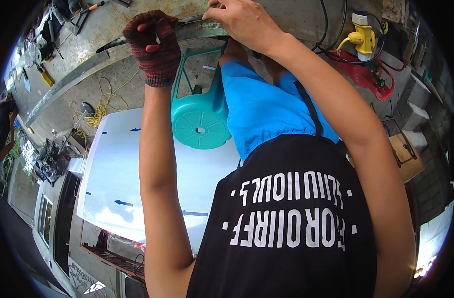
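My left hand (154, 47), in a red and black knitted glove, is raised over a long grey metal strip (70, 79), its fingers curled inward. Whatever lies inside that curl is hidden from view. To its right, my bare right hand (244, 22) has its fingertips pinched together just above the strip's edge. A thin dark piece (191, 20) lies along the strip between both hands. What my right fingertips grip is too small to make out. Below the strip stands a teal plastic stool (194, 111), next to my legs in blue shorts (259, 109).
A pale sheet with blue arrows (105, 179) lies beyond the stool. Tangled yellow cord (100, 111) rests on the concrete at left. On the right are a yellow tool-like device (361, 39), black cable (327, 25) and a red metal object (361, 74). Hand tools (45, 74) lie far left.
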Available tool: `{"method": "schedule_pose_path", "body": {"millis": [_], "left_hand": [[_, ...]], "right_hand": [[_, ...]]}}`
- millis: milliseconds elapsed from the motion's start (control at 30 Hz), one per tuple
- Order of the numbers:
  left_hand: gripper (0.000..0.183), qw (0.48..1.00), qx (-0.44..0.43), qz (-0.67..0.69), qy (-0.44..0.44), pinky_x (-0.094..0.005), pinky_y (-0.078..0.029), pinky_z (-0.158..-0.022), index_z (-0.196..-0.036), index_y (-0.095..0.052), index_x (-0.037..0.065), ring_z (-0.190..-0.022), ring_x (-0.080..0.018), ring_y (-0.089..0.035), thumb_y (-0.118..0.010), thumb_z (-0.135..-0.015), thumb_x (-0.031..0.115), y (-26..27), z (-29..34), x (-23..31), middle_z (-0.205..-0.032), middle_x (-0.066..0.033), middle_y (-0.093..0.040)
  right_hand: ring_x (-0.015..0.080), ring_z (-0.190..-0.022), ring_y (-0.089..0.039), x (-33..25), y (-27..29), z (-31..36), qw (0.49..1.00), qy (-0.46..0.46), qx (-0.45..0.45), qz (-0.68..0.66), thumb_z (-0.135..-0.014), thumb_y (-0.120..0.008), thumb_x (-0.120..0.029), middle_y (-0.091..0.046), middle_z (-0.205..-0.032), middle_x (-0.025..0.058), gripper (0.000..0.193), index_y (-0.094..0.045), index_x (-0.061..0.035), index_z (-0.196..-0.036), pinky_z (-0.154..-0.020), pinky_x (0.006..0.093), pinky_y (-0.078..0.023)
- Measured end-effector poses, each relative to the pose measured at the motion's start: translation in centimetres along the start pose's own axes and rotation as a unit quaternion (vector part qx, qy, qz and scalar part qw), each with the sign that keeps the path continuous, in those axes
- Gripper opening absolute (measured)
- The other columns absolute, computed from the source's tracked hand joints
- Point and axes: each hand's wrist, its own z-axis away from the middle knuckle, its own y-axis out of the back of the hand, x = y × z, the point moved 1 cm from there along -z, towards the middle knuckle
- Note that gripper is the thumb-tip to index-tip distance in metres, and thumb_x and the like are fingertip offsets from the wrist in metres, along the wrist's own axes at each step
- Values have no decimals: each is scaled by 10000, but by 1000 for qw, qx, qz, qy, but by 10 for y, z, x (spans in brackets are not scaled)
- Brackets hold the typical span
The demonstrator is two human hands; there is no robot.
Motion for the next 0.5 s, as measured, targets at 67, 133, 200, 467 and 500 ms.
{"method": "schedule_pose_path", "body": {"millis": [67, 133, 200, 467, 500], "left_hand": [[260, 1000, 0, -14, -17, -334, -574, -867, -1208, -431, 43, -943, -191, -688, -608, -1017, 43, -2, -3, 3, -1064, -120, -643], [232, 999, 0, -25, -36, -337, -581, -843, -1187, -433, 36, -915, -194, -689, -592, -1019, 44, -5, -7, 5, -1044, -126, -649], [180, 1000, 7, 18, -20, -334, -578, -813, -1152, -441, 27, -864, -197, -688, -557, -1017, 54, -6, -8, 5, -967, -129, -669], [124, 998, 45, -37, -34, -314, -545, -712, -1071, -504, 23, -767, -191, -670, -539, -964, 75, -4, -6, -1, -842, -109, -692], [94, 997, 35, -53, -47, -309, -534, -693, -1024, -544, 18, -748, -189, -664, -535, -951, 77, -4, -7, 2, -815, -107, -695]], "right_hand": [[347, -1046, -673, 1, -1, 0, 1000, -3, -10, 14, -928, -648, -21, -635, -1121, 163, 178, -728, -37, -1086, -896, 438, -573], [309, -1061, -688, 11, -17, 5, 999, -2, 10, 53, -930, -646, -47, -651, -1166, 116, 223, -751, -105, -1117, -915, 433, -578], [271, -1076, -702, 16, -26, 8, 996, 0, 29, 90, -932, -644, -73, -668, -1212, 69, 272, -774, -173, -1149, -933, 429, -584], [340, -996, -685, -5, 38, 1, 992, -52, 70, -86, -936, -706, -54, -636, -1128, 157, 177, -731, -32, -1110, -861, 429, -572], [340, -996, -685, -4, 45, 3, 993, -50, 71, -85, -936, -706, -54, -636, -1128, 157, 177, -731, -32, -1110, -861, 429, -572]]}}
